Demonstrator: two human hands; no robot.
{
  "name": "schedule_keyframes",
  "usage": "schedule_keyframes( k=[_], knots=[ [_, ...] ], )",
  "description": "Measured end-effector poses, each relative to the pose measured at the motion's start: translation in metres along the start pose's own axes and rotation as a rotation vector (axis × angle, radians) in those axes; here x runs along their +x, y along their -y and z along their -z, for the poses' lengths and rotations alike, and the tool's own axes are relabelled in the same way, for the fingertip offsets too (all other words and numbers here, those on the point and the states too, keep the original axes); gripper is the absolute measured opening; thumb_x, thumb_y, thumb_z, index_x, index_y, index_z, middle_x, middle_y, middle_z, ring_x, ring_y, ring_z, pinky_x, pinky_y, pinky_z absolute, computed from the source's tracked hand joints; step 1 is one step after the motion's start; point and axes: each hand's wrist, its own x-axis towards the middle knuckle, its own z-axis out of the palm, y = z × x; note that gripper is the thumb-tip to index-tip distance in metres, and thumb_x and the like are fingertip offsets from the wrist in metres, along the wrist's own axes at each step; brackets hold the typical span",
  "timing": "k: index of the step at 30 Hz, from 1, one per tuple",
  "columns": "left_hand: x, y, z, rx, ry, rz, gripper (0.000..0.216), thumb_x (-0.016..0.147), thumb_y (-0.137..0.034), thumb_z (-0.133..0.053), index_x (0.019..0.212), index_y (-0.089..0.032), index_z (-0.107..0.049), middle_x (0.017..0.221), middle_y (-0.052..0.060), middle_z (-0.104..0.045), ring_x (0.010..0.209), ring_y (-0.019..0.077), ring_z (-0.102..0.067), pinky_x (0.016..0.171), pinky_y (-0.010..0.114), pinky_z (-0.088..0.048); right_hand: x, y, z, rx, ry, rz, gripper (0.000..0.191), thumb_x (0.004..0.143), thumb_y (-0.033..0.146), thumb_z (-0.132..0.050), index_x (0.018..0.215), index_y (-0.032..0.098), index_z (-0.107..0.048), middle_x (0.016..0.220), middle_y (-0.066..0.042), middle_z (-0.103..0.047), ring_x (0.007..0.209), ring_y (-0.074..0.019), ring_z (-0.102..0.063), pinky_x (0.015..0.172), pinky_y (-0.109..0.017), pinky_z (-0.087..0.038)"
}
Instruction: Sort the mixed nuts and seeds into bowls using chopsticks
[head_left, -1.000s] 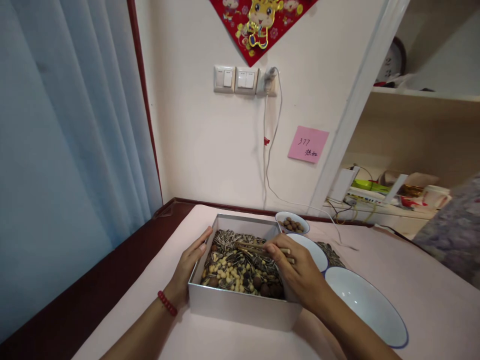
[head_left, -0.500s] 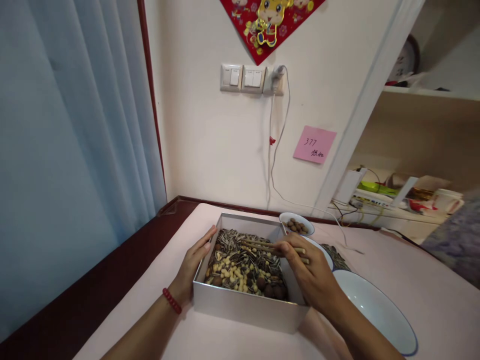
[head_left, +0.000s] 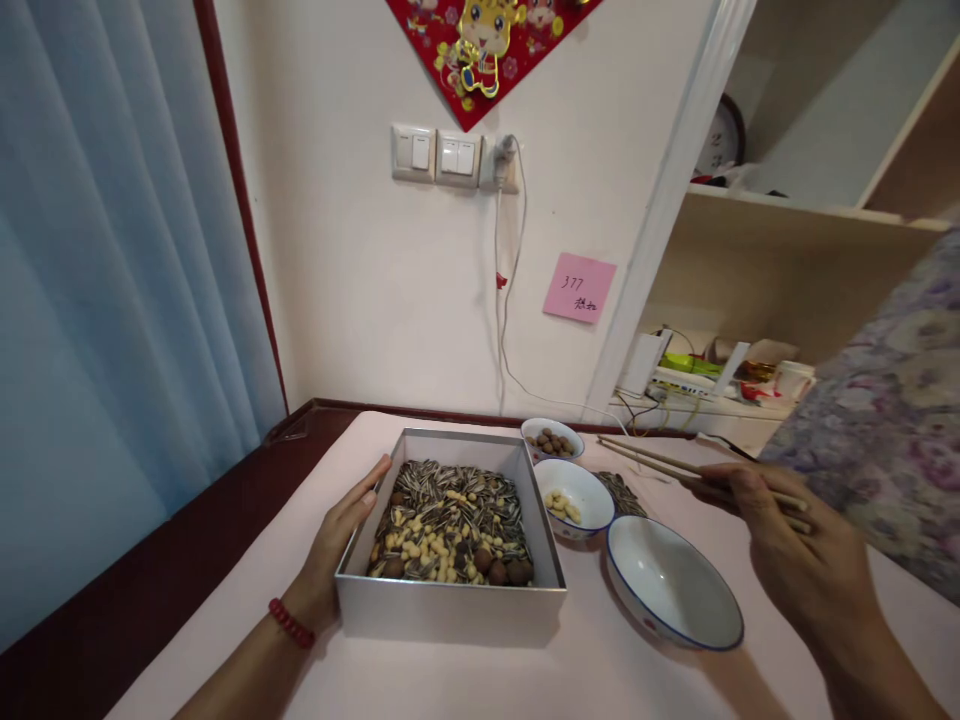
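My left hand point(head_left: 341, 545) lies with fingers stretched along the outer left wall of a silvery white box point(head_left: 450, 612). Inside the box are striped sunflower seeds point(head_left: 435, 478), pale peanuts point(head_left: 431, 545) and several round brown nuts point(head_left: 497, 572). Off to the right, my right hand point(head_left: 802, 545) is closed around a pair of wooden chopsticks point(head_left: 675, 465), raised above the table. Their tips point left, above a small pile of sunflower seeds point(head_left: 619, 493); I make out nothing between them.
Right of the box stand a bowl point(head_left: 583, 420) of round brown nuts, a bowl point(head_left: 600, 500) with some peanuts, and a larger white bowl point(head_left: 701, 590) with a blue rim. A white cable point(head_left: 555, 400) hangs down the wall. Floral cloth point(head_left: 900, 420) shows at the right.
My right hand has moved with the chopsticks from over the box to the right, past the bowls. My left hand stays at the box's side. The view has shifted right.
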Motion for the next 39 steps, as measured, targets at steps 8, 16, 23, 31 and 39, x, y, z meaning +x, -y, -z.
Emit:
schedule_keyframes(
  k=[8, 16, 23, 31, 39],
  knots=[
    [0.0, -0.003, -0.002, 0.019, -0.024, -0.01, 0.058, 0.081, -0.05, -0.071, 0.133, -0.027, -0.062, 0.154, 0.004, -0.043, 0.141, 0.0344, -0.039, 0.117, 0.044, -0.031, -0.007, 0.012, -0.014, 0.122, 0.058, 0.003, 0.037, 0.091, 0.056, -0.059, 0.093, 0.022, -0.071, 0.097, -0.007, -0.071, 0.089, -0.0238, -0.073, 0.084, -0.037, -0.06],
    [-0.002, -0.001, -0.002, -0.033, -0.014, 0.013, 0.056, 0.083, -0.046, -0.069, 0.134, -0.025, -0.061, 0.154, 0.004, -0.044, 0.141, 0.0332, -0.039, 0.115, 0.045, -0.034, -0.032, 0.047, -0.069, 0.142, 0.47, 0.157, 0.031, 0.098, 0.045, -0.051, 0.091, 0.021, -0.07, 0.091, -0.006, -0.068, 0.087, -0.021, -0.068, 0.077, -0.031, -0.055],
    [0.0, 0.004, 0.002, -0.038, 0.007, -0.001, 0.051, 0.085, -0.045, -0.067, 0.132, -0.026, -0.063, 0.157, 0.002, -0.039, 0.144, 0.0328, -0.034, 0.118, 0.045, -0.029, -0.04, 0.053, -0.102, 0.022, 0.667, 0.089, 0.037, 0.098, 0.051, -0.046, 0.084, 0.021, -0.062, 0.082, -0.004, -0.063, 0.076, -0.0191, -0.061, 0.062, -0.028, -0.05],
    [-0.002, -0.001, -0.002, -0.044, -0.031, 0.007, 0.056, 0.077, -0.051, -0.074, 0.127, -0.026, -0.067, 0.156, 0.004, -0.04, 0.141, 0.0374, -0.038, 0.116, 0.047, -0.032, -0.039, 0.047, -0.121, -0.066, 0.672, 0.232, 0.036, 0.1, 0.047, -0.043, 0.082, 0.021, -0.061, 0.08, -0.003, -0.062, 0.077, -0.019, -0.058, 0.07, -0.031, -0.044],
    [-0.002, -0.001, -0.002, -0.055, -0.015, 0.023, 0.055, 0.08, -0.049, -0.072, 0.129, -0.026, -0.065, 0.157, 0.003, -0.038, 0.141, 0.0361, -0.038, 0.113, 0.047, -0.038, -0.041, 0.045, -0.119, -0.041, 0.643, 0.235, 0.036, 0.1, 0.046, -0.044, 0.08, 0.021, -0.06, 0.079, -0.003, -0.061, 0.075, -0.0191, -0.058, 0.069, -0.03, -0.044]
  ],
)
